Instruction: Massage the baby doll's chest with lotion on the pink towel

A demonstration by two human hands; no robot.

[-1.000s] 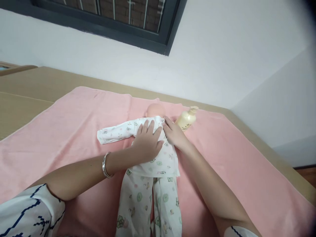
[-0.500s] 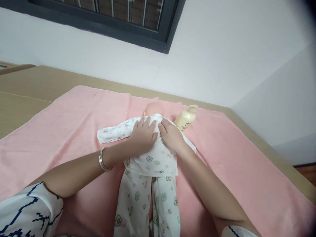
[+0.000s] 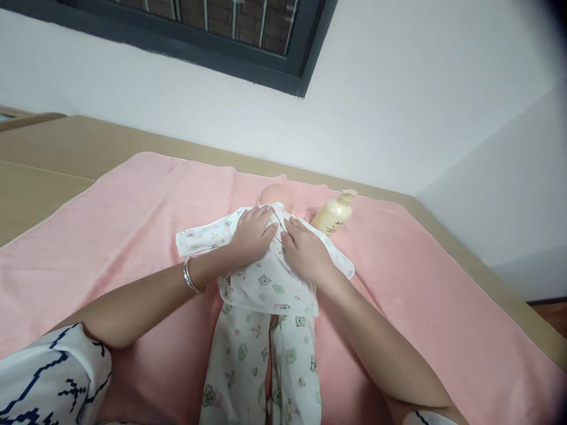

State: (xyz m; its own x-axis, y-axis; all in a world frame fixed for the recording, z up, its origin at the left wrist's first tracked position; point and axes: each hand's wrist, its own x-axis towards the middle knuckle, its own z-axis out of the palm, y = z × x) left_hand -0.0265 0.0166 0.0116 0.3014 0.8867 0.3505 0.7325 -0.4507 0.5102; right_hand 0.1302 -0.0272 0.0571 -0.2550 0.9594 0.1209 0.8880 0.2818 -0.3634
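A baby doll lies on its back, its pink head at the far end. It wears a white printed shirt and matching pants. My left hand rests palm down on the left of the shirt's chest, fingers stretched out, a silver bangle at the wrist. Against the right of the chest lies my right hand, fingers extended over the cloth near the neckline. Between the hands the shirt is creased. Both shirt sleeves reach out sideways. My hands cover part of the chest.
Beside the doll's head, a cream pump bottle stands tilted in view. A pink blanket lies under everything on a wooden table. Behind it rise a white wall and a dark window frame.
My left hand has slid slightly away from the right hand, up toward the shoulder. My right hand has shifted slightly on the chest, and the shirt's creases between them look different.
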